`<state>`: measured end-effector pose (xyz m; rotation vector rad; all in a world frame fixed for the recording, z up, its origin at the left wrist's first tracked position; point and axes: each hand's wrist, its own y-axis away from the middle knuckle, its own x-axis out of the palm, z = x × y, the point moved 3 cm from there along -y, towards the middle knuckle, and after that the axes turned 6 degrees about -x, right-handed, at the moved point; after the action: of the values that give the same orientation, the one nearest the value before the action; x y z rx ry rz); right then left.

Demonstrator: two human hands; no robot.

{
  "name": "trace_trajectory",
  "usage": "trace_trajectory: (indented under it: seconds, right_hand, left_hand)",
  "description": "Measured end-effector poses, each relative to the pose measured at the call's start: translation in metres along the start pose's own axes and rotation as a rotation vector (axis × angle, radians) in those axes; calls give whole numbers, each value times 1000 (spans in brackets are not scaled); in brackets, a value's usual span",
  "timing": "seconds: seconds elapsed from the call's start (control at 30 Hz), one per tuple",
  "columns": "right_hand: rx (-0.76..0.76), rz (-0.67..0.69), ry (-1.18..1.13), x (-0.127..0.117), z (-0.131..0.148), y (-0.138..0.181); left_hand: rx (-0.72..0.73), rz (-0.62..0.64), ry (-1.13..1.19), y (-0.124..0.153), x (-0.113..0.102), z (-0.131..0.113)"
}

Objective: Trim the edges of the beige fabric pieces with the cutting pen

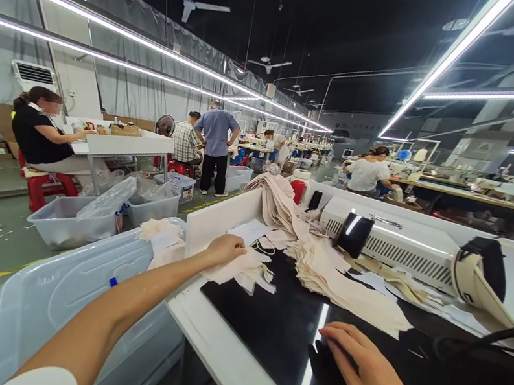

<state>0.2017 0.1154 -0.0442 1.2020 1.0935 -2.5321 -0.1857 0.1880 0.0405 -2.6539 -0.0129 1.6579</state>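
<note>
My left hand reaches to the far left corner of the table, over a small pile of cream fabric pieces. Its fingers are curled closed, and whatever is in them is hidden. My right hand is over the glossy black tabletop, palm down, with fingers stretched out and nothing in them. Beyond it lies a long overlapping stack of cream fabric strips, running back to a draped bundle. White paper lies by the left pile.
A vented white machine housing stands at the back, with a black phone-like panel before it. A raised white board edges the left side. Lidded plastic bins stand left of the table. Co-workers sit and stand farther off.
</note>
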Motion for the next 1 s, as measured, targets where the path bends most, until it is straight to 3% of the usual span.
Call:
trace_trajectory:
  seconds: [0.23, 0.43, 0.53, 0.67, 0.83, 1.0]
  right_hand:
    - [118, 37, -177, -6, 37, -11]
    - [312, -95, -416, 3, 85, -37]
    - [323, -138, -498, 7, 106, -47]
    - [287, -4, -505, 5, 123, -47]
    - [309, 70, -661, -14, 139, -36]
    - [336, 133, -805, -35, 159, -24]
  left_hand:
    - [122, -131, 151, 10, -15, -9]
    - [264, -122, 299, 53, -15, -43]
    - [332, -41, 389, 82, -5, -68]
    - [329, 71, 518, 111, 11, -91]
    - [165, 302, 647, 130, 29, -94]
    - [-118, 659, 802, 154, 45, -93]
